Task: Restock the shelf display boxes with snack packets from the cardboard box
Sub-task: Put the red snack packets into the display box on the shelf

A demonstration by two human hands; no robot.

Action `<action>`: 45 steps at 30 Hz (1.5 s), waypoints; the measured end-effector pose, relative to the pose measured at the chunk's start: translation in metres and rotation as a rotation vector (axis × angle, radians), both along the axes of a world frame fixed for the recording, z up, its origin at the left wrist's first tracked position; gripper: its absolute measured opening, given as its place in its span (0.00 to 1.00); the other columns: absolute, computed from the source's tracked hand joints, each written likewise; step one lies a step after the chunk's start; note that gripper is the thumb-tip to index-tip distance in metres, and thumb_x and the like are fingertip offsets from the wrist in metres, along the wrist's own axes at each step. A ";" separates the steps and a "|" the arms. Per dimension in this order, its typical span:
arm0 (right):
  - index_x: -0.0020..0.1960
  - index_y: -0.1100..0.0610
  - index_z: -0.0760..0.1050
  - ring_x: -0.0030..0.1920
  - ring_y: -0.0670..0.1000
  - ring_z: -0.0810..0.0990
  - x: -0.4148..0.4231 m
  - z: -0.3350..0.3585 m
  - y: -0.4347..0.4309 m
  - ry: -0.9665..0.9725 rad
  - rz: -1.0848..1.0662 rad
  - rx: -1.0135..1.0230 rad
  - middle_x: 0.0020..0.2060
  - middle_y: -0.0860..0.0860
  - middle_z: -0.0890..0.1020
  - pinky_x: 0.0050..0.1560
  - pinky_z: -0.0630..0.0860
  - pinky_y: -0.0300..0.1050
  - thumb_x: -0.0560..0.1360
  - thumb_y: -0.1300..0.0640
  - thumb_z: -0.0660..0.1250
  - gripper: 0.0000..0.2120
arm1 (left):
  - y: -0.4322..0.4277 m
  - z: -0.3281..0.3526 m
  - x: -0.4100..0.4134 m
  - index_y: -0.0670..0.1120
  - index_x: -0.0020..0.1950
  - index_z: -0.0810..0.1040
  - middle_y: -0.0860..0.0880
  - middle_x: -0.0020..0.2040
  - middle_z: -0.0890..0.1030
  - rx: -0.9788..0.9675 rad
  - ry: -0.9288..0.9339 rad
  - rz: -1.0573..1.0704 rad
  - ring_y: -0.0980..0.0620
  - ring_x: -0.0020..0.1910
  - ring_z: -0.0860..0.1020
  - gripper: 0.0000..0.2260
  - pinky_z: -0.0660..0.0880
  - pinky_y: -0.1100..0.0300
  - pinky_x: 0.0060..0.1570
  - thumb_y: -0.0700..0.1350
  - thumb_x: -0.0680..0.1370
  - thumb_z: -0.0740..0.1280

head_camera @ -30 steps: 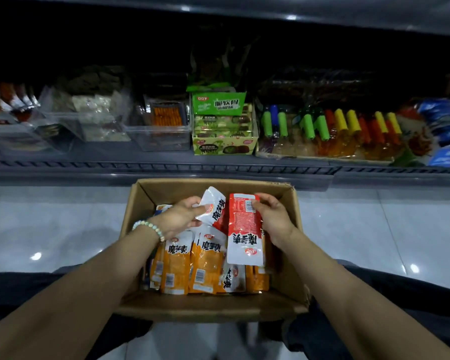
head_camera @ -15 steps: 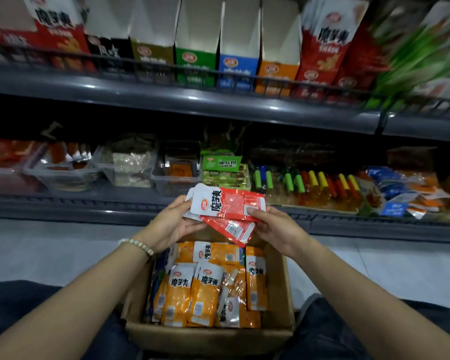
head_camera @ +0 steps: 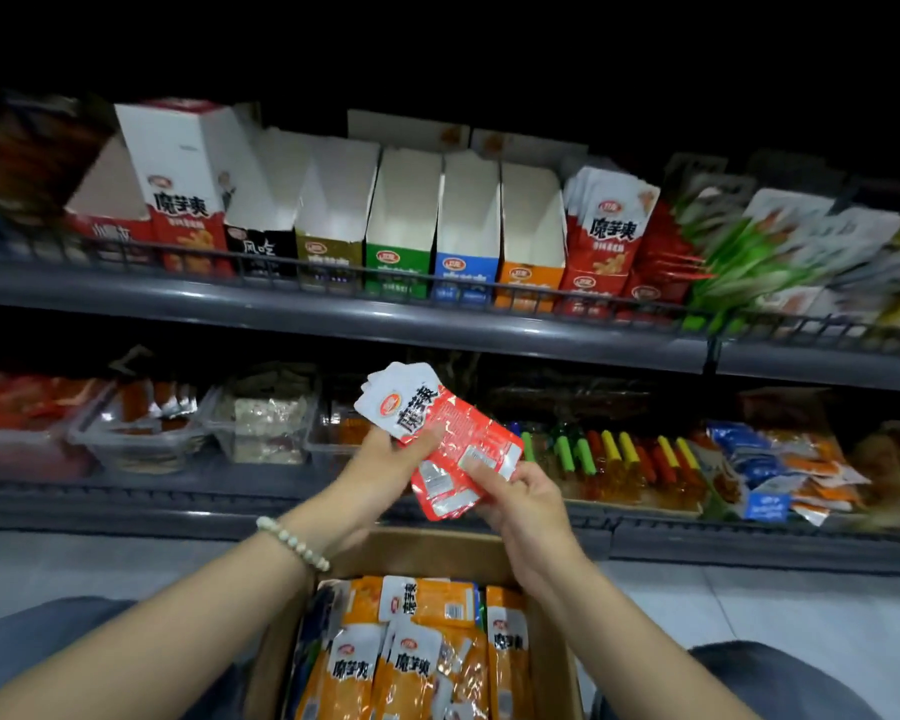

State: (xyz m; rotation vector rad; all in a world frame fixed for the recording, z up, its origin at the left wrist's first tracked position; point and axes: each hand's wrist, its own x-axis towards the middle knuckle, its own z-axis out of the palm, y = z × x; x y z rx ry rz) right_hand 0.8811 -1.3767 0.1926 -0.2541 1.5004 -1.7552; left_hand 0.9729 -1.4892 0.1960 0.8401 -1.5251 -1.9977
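Left hand [head_camera: 384, 461]: grips red packets [head_camera: 461, 436] near their white tops.
Red packets: held between my hands above cardboard box [head_camera: 427, 544]; light, floppy, slick foil, I judge; pinch sealed edges.
Right hand [head_camera: 525, 506]: fingers curled on their lower edge.

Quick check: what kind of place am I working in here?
Probably a shop's snack aisle: grey metal shelves with wire rails, a row of open cardboard display boxes, and clear plastic bins of wrapped snacks below.
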 end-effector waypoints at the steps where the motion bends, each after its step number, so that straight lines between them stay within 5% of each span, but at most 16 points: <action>1: 0.56 0.59 0.72 0.47 0.51 0.84 0.004 -0.002 -0.002 0.003 0.020 -0.003 0.50 0.55 0.84 0.39 0.80 0.38 0.71 0.61 0.72 0.16 | 0.001 -0.002 -0.001 0.45 0.63 0.71 0.45 0.56 0.82 -0.042 -0.003 0.023 0.50 0.53 0.82 0.13 0.79 0.57 0.52 0.42 0.79 0.65; 8: 0.62 0.48 0.68 0.51 0.47 0.82 -0.022 0.025 -0.006 0.342 0.171 0.053 0.55 0.45 0.78 0.41 0.80 0.36 0.64 0.50 0.75 0.29 | -0.011 0.025 -0.001 0.52 0.56 0.73 0.52 0.47 0.84 -0.175 -0.053 -0.044 0.57 0.40 0.84 0.12 0.78 0.65 0.36 0.46 0.74 0.71; 11: 0.61 0.48 0.72 0.49 0.50 0.84 -0.021 0.025 -0.004 0.258 0.320 0.064 0.53 0.49 0.83 0.45 0.81 0.44 0.68 0.53 0.74 0.23 | -0.006 0.026 0.001 0.53 0.53 0.74 0.52 0.45 0.84 -0.187 -0.091 -0.031 0.57 0.39 0.84 0.07 0.78 0.65 0.35 0.53 0.78 0.65; 14: 0.60 0.50 0.72 0.47 0.50 0.85 -0.019 0.017 -0.008 0.159 0.220 0.020 0.51 0.51 0.84 0.43 0.81 0.43 0.73 0.56 0.70 0.16 | -0.008 0.027 0.001 0.52 0.55 0.75 0.51 0.48 0.83 -0.163 -0.088 -0.032 0.56 0.43 0.83 0.08 0.78 0.66 0.40 0.51 0.81 0.59; 17: 0.61 0.54 0.72 0.48 0.53 0.84 -0.019 0.016 -0.009 -0.044 0.219 -0.064 0.51 0.54 0.84 0.42 0.81 0.45 0.70 0.55 0.70 0.20 | -0.008 0.028 0.001 0.52 0.51 0.75 0.50 0.47 0.84 -0.191 -0.040 0.009 0.56 0.40 0.84 0.03 0.79 0.66 0.36 0.46 0.79 0.65; 20: 0.61 0.55 0.73 0.49 0.53 0.84 -0.016 0.015 -0.008 -0.074 0.268 -0.073 0.50 0.54 0.85 0.44 0.80 0.47 0.67 0.55 0.71 0.23 | -0.002 0.023 -0.001 0.50 0.54 0.75 0.50 0.46 0.84 -0.240 -0.061 0.145 0.54 0.40 0.84 0.08 0.79 0.64 0.35 0.49 0.76 0.68; 25: 0.61 0.52 0.73 0.48 0.52 0.85 -0.017 0.011 -0.009 0.062 0.235 -0.033 0.49 0.51 0.85 0.45 0.80 0.47 0.75 0.56 0.67 0.14 | 0.007 0.021 -0.007 0.51 0.51 0.70 0.48 0.44 0.83 -0.253 -0.076 0.099 0.54 0.37 0.84 0.07 0.79 0.62 0.32 0.53 0.80 0.60; 30: 0.67 0.45 0.65 0.56 0.43 0.78 0.000 0.004 -0.013 0.465 0.306 0.118 0.59 0.47 0.78 0.57 0.75 0.40 0.83 0.53 0.52 0.14 | 0.018 0.000 -0.013 0.50 0.58 0.68 0.50 0.49 0.80 -0.373 -0.197 0.033 0.55 0.44 0.80 0.07 0.78 0.60 0.43 0.50 0.83 0.55; 34: 0.64 0.43 0.63 0.48 0.40 0.81 -0.006 0.011 -0.012 0.440 0.344 0.085 0.58 0.47 0.79 0.42 0.77 0.32 0.82 0.52 0.55 0.12 | 0.021 0.004 -0.013 0.50 0.59 0.69 0.50 0.49 0.81 -0.206 -0.147 0.086 0.56 0.42 0.81 0.09 0.76 0.68 0.32 0.51 0.80 0.61; 40: 0.69 0.47 0.67 0.55 0.51 0.81 -0.026 0.028 -0.004 0.154 0.312 -0.052 0.56 0.51 0.82 0.49 0.78 0.43 0.70 0.40 0.63 0.30 | 0.022 0.027 -0.007 0.51 0.55 0.74 0.51 0.39 0.83 -0.074 -0.033 -0.179 0.57 0.36 0.82 0.08 0.78 0.65 0.35 0.51 0.80 0.59; 45: 0.72 0.39 0.60 0.62 0.51 0.78 -0.030 0.029 -0.003 0.171 0.448 -0.135 0.62 0.49 0.79 0.54 0.78 0.46 0.61 0.31 0.71 0.44 | 0.020 0.035 -0.001 0.49 0.55 0.75 0.51 0.37 0.84 -0.028 0.001 -0.334 0.56 0.36 0.82 0.12 0.78 0.65 0.36 0.53 0.78 0.59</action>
